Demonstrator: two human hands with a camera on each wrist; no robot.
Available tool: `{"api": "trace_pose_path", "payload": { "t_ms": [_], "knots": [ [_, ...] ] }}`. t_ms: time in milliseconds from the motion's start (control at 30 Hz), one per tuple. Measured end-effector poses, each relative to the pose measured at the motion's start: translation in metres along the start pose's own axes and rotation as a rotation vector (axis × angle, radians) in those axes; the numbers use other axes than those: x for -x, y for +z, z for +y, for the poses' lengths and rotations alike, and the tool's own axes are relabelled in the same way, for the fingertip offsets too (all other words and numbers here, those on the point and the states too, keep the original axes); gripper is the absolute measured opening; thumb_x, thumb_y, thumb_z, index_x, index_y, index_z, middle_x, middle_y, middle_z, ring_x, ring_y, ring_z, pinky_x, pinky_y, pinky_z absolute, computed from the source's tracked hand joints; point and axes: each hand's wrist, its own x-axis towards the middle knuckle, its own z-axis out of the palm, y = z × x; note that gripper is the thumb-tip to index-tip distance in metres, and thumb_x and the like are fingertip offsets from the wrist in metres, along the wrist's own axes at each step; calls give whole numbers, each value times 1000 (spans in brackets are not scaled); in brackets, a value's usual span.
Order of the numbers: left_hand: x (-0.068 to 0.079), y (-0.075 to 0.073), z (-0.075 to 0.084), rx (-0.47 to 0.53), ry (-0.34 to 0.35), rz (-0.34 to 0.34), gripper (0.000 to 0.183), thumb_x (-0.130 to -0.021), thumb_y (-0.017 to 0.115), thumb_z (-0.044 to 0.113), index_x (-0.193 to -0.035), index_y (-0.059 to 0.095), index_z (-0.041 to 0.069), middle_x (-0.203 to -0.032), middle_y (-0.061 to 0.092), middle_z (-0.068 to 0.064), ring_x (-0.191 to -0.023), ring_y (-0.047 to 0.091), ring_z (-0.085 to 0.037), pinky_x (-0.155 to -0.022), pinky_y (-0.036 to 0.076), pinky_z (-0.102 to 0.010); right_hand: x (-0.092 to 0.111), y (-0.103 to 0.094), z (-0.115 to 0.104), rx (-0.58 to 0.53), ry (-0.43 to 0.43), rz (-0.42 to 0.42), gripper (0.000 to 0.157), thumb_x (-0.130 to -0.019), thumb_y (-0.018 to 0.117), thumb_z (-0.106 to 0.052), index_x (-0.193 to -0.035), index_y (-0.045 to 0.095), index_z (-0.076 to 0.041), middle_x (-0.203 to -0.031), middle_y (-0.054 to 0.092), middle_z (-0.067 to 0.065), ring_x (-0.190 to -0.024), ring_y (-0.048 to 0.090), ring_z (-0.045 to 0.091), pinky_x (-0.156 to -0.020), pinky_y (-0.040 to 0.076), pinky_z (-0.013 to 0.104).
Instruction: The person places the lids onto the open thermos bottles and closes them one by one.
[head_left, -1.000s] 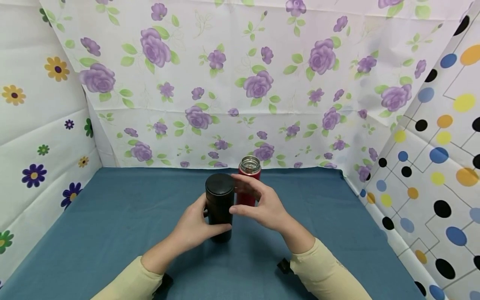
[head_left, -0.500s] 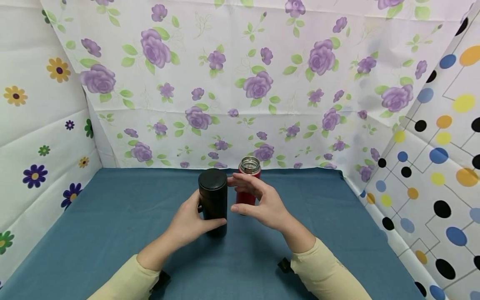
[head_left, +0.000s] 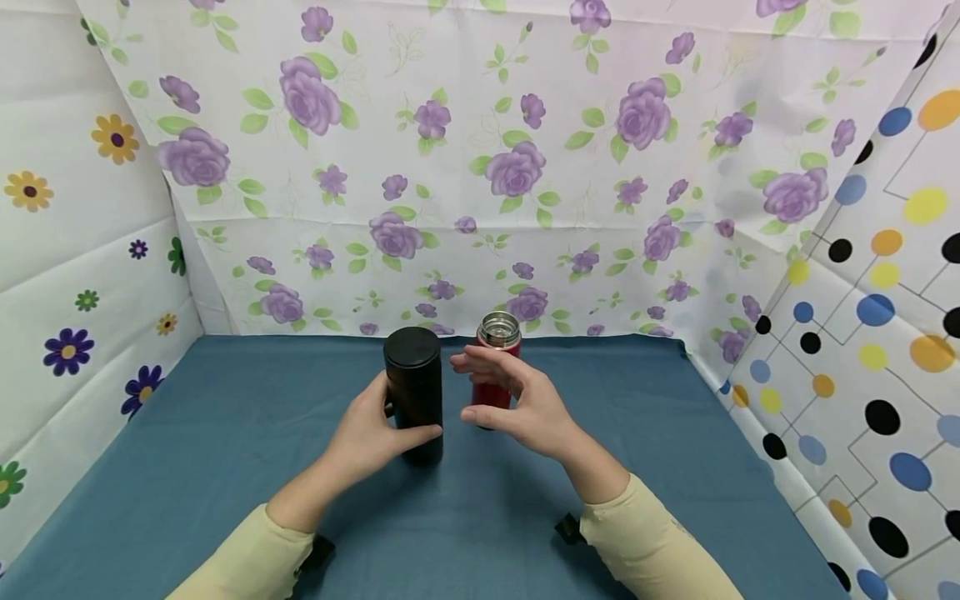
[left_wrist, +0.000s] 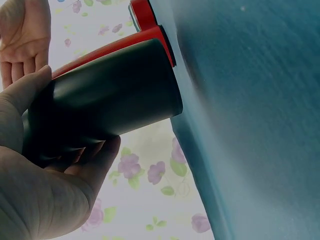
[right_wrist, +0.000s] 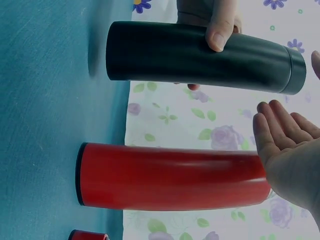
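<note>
My left hand (head_left: 367, 429) grips a black thermos flask (head_left: 416, 400) upright around its body, thumb across the front. Its lid is on, and in the right wrist view its base hangs a little above the cloth. Apart from it, my right hand (head_left: 528, 408) is held in the air with fingers extended and thumb spread, holding nothing. Just behind that hand stands a red thermos flask (right_wrist: 170, 177), upright and lidless, its steel mouth showing in the head view. The right hand partly covers it there.
A small red cap (right_wrist: 89, 236) sits on the blue tablecloth (head_left: 247, 433) beside the red flask, hidden in the head view. Floral curtains (head_left: 450, 167) close off the back, and a dotted sheet (head_left: 862, 333) the right side.
My left hand has carried the black flask leftward and slightly up, away from the right hand's fingertips. The right hand has stayed nearly still, and the red flask has not moved.
</note>
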Motion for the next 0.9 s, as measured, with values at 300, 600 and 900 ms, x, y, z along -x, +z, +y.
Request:
{"api": "trace_pose_path", "payload": {
  "t_ms": [300, 600, 900],
  "knots": [
    [0, -3, -4, -16, -24, 13, 77, -74, 93, 42, -136, 52, 23, -116, 64, 3, -110, 64, -19, -96, 54, -53, -4, 6, 5, -29, 7, -4, 68, -92, 78, -14, -153, 46, -18, -146, 58, 5, -133, 56, 24, -109, 46, 48],
    [-3, -6, -9, -4, -36, 3, 77, -75, 91, 45, -136, 51, 23, -115, 63, 3, -110, 64, -19, -96, 53, -53, -25, 19, 4, -26, 27, 22, 71, -94, 77, -19, -155, 43, -16, -148, 55, 1, -134, 54, 20, -108, 47, 43],
    [-10, -14, -19, 23, -35, 11, 78, -77, 91, 43, -140, 49, 22, -119, 62, 1, -112, 64, -23, -96, 53, -53, -52, 29, 1, 38, 94, 22, 73, -93, 79, -30, -156, 41, -25, -148, 54, -6, -133, 54, 14, -107, 49, 44]
  ]
}}
